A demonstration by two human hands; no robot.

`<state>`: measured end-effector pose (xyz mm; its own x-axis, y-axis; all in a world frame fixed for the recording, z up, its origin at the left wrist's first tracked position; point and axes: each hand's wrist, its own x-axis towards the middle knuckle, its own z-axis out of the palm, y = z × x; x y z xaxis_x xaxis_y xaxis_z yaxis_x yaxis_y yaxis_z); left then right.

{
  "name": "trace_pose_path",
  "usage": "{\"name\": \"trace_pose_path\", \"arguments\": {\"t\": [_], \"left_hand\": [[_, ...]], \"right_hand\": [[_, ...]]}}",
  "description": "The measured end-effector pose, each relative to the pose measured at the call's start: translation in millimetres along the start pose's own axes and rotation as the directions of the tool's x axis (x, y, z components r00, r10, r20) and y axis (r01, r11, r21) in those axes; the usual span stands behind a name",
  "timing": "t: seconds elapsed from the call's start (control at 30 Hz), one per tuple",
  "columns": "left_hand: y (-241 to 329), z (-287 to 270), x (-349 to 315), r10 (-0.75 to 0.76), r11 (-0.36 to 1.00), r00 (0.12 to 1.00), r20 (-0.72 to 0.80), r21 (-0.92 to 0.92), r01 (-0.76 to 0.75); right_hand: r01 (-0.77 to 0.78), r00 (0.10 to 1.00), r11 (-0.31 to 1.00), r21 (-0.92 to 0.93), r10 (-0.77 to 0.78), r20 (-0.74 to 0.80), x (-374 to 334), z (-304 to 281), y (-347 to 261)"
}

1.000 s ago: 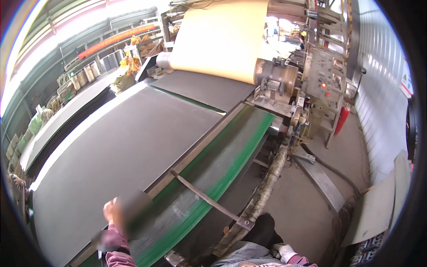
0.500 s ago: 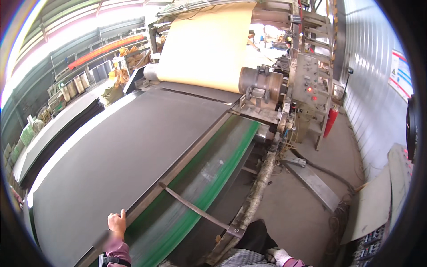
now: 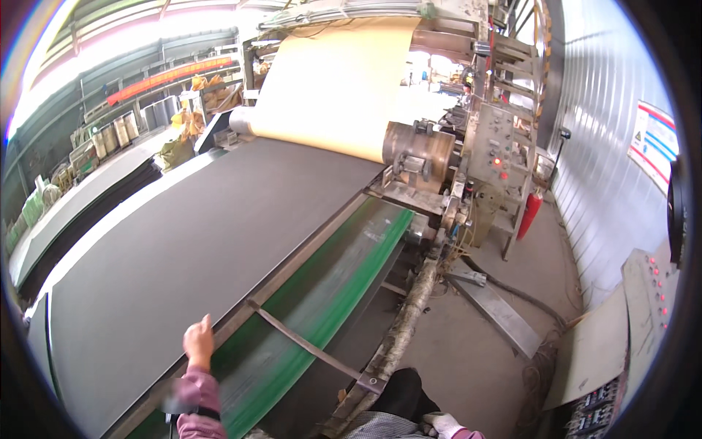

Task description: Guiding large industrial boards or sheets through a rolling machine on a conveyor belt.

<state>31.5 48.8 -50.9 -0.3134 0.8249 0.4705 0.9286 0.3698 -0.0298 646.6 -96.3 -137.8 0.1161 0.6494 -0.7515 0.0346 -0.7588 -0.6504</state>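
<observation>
While the dark sheet (image 3: 197, 241) lies flat L of the metal rail (image 3: 296, 265), the L sleeve (image 3: 200, 391) could prob. snag or drag if the sheet runs w/ it this close. L hand (image 3: 197, 342): fingers half-open, one digit out, nothing visibly held, edge contact unclear. R hand (image 3: 442, 424), gloved: can't tell its grip.

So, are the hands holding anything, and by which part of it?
I see nothing held in the left hand; for the gloved right hand, I cannot tell.
</observation>
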Motion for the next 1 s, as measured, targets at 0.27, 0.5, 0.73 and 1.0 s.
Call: {"name": "trace_pose_path", "arguments": {"t": [0.27,0.5,0.73,1.0], "left_hand": [[-157,-56,-125,-0.564,0.823,0.823,0.063,-0.041,0.567],[-45,-50,-60,-0.442,0.896,0.895,0.053,-0.011,0.443],[47,-24,-3,-0.335,0.941,0.941,0.050,-0.035,0.337],[-58,-50,-41,-0.439,0.874,0.849,0.293,-0.077,0.479]], "right_hand": [[-0.086,0.995,0.983,0.162,0.075,0.069,4,1,-1],[-0.058,0.996,0.997,0.045,0.055,0.063,22,-3,22],[-0.065,0.998,0.998,-0.001,0.065,0.019,14,-1,12],[-0.040,0.999,0.998,0.047,0.038,0.023,5,-4,6]]}}
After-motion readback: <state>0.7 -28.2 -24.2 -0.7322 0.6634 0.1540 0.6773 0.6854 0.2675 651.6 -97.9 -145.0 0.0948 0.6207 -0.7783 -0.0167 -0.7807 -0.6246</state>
